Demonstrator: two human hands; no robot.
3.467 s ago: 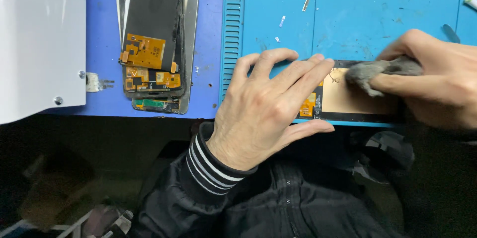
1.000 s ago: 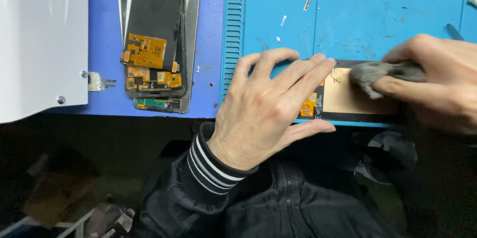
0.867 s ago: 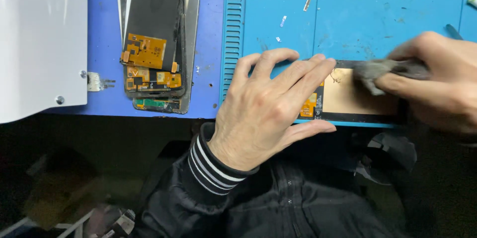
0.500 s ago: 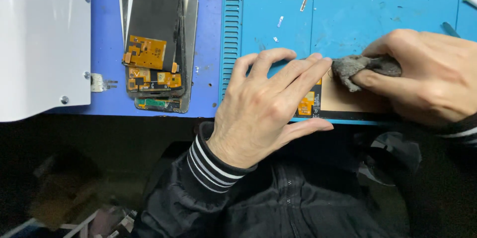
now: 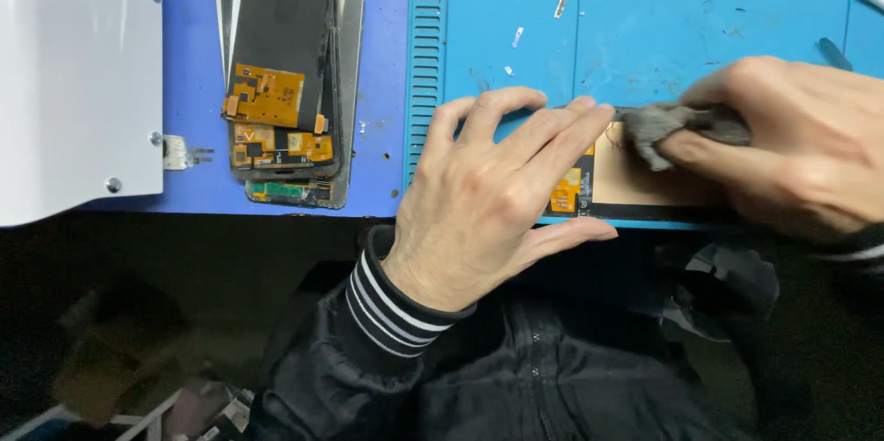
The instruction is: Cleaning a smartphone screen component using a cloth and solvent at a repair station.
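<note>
One phone screen panel lay at the front edge of the blue mat. The left hand pressed flat on it, fingers spread wide. The right hand pinched one grey cloth against the panel. One stack of screens lay near the mat's left edge.

The grey cloth under the right hand looks soft, matt and crumpled. The phone screen panel beneath the left hand shows a smooth, coppery foil back with an orange flex strip. The work mat looks like matt blue rubber, scuffed and speckled. The stacked screens have dark glossy backs. The white casing is smooth painted metal.
</note>
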